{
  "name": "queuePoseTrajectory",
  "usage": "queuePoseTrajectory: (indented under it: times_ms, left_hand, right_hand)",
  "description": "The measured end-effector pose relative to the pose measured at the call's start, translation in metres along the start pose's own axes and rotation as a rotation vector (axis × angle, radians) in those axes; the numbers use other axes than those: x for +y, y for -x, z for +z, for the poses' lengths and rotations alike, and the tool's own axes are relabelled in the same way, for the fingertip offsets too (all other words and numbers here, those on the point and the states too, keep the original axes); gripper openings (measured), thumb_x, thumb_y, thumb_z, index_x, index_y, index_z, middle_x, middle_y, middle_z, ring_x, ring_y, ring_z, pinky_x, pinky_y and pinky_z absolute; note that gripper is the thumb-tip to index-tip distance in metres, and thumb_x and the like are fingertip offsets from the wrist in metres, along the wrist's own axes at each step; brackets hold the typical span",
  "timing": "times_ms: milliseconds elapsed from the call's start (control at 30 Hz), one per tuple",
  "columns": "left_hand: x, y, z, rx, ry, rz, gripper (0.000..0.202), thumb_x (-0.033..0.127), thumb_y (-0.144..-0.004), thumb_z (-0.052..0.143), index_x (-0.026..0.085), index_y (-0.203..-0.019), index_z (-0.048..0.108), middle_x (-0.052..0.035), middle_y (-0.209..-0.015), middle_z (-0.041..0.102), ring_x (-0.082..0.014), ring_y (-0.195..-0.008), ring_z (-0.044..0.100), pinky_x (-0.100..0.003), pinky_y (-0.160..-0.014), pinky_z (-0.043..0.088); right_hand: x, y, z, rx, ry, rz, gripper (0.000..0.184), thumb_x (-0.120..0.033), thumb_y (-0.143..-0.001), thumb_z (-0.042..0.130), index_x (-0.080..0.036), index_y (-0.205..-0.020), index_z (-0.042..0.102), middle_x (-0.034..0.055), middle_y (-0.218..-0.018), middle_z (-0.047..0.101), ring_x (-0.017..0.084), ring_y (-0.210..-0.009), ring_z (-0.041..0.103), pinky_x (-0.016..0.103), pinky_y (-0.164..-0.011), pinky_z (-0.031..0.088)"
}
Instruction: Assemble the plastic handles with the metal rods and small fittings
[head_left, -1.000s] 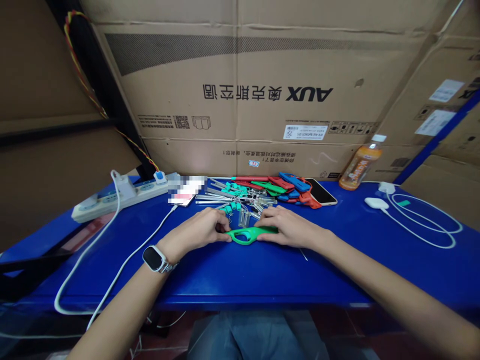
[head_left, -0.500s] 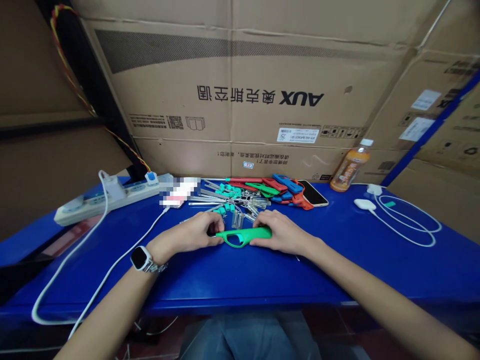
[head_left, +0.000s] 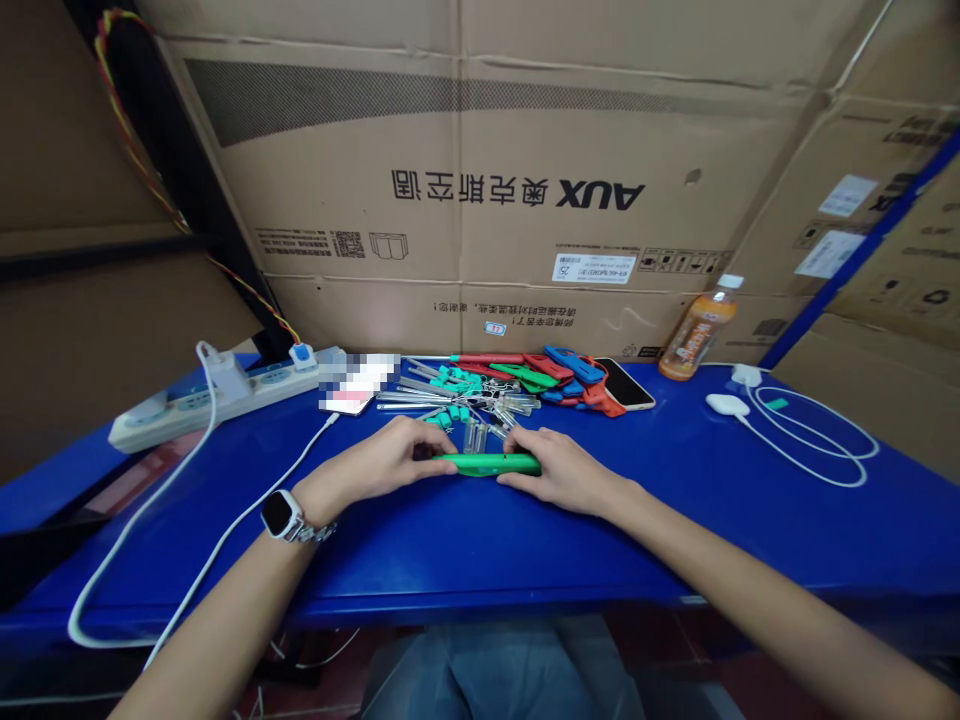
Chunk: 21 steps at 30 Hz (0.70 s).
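Note:
A green long-nosed lighter body [head_left: 484, 464] lies crosswise between my two hands, just above the blue table, with its narrow edge turned up. My left hand [head_left: 401, 458] pinches its left end between thumb and fingers. Its right end sits in the closed fingers of my right hand [head_left: 551, 468]. Right behind it are clear plastic lighter tanks [head_left: 475, 437]. Farther back lies a heap of metal lighter tubes [head_left: 412, 398] with teal trigger parts [head_left: 457, 380]. Red, green, blue and orange lighter shells [head_left: 574, 375] are piled to the right of the heap.
A phone with a black screen [head_left: 628, 384] lies behind the shells. An orange drink bottle [head_left: 699, 330] leans against the cardboard [head_left: 517, 120]. A power strip [head_left: 247, 390], another phone [head_left: 360, 385] and white cables [head_left: 247, 512] occupy the left. A white charger cable [head_left: 817, 450] coils at right.
The green lighter body has been rolled in my hands, so its trigger opening no longer faces up and its narrow edge shows. Both hands stay in nearly the same place.

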<state>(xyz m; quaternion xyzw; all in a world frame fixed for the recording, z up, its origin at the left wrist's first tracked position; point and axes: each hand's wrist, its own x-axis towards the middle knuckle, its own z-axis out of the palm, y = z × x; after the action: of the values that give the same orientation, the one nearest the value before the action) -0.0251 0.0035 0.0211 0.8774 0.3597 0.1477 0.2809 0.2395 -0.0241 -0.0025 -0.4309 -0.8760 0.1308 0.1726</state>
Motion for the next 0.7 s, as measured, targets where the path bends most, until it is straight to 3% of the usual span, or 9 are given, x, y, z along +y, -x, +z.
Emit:
queuePoseTrajectory:
  times_ms: [133, 233, 400, 567, 633, 700]
  left_hand:
    - [-0.001, 0.001, 0.000, 0.019, -0.048, 0.084, 0.027, 0.041, -0.094, 0.058, 0.019, -0.102, 0.073, -0.0049, -0.094, 0.070, -0.0176, -0.082, 0.062, -0.027, -0.076, 0.045]
    - [-0.002, 0.001, 0.000, 0.064, -0.111, 0.114, 0.030, 0.042, -0.096, 0.054, 0.019, -0.106, 0.071, -0.0054, -0.095, 0.068, -0.0181, -0.083, 0.061, -0.028, -0.076, 0.045]
    - [-0.001, 0.002, -0.001, 0.174, -0.235, 0.178, 0.026, 0.041, -0.095, 0.057, 0.020, -0.106, 0.069, -0.0048, -0.096, 0.068, -0.0205, -0.088, 0.061, -0.031, -0.080, 0.044]
    - [0.002, 0.000, -0.003, 0.196, -0.427, 0.236, 0.023, 0.039, -0.097, 0.055, 0.023, -0.106, 0.068, -0.0044, -0.096, 0.069, -0.0229, -0.094, 0.059, -0.038, -0.087, 0.040]
    - [0.003, -0.001, -0.004, 0.265, -0.479, 0.265, 0.022, 0.037, -0.098, 0.054, 0.025, -0.111, 0.067, -0.0052, -0.104, 0.068, -0.0244, -0.101, 0.058, -0.040, -0.090, 0.039]
    - [0.005, -0.002, -0.005, 0.464, -0.526, 0.266, 0.024, 0.036, -0.096, 0.058, 0.025, -0.116, 0.065, -0.0079, -0.119, 0.065, -0.0275, -0.113, 0.053, -0.044, -0.096, 0.037]
  right_hand:
    - [0.000, 0.001, 0.000, -0.005, 0.038, -0.078, 0.020, -0.040, -0.096, 0.054, -0.021, -0.099, 0.060, 0.0042, -0.091, 0.067, 0.020, -0.081, 0.059, 0.030, -0.073, 0.039]
    - [0.001, 0.003, 0.001, 0.024, 0.036, -0.095, 0.020, -0.038, -0.098, 0.050, -0.020, -0.096, 0.058, 0.0040, -0.087, 0.065, 0.018, -0.076, 0.058, 0.028, -0.069, 0.038]
    - [-0.003, 0.003, 0.000, 0.090, -0.003, -0.049, 0.019, -0.037, -0.096, 0.051, -0.020, -0.089, 0.055, 0.0012, -0.083, 0.064, 0.014, -0.069, 0.055, 0.024, -0.061, 0.032]
    - [-0.015, 0.003, -0.004, 0.047, 0.107, 0.041, 0.017, -0.038, -0.093, 0.052, -0.021, -0.093, 0.056, 0.0016, -0.076, 0.064, 0.017, -0.066, 0.056, 0.026, -0.059, 0.026]
    - [-0.019, 0.002, -0.006, 0.044, 0.121, 0.080, 0.019, -0.039, -0.095, 0.048, -0.021, -0.097, 0.056, 0.0031, -0.077, 0.065, 0.018, -0.066, 0.057, 0.027, -0.059, 0.025]
    - [-0.022, 0.001, -0.005, 0.070, 0.031, 0.135, 0.024, -0.041, -0.097, 0.043, -0.021, -0.093, 0.054, 0.0027, -0.074, 0.064, 0.018, -0.065, 0.057, 0.027, -0.058, 0.026]
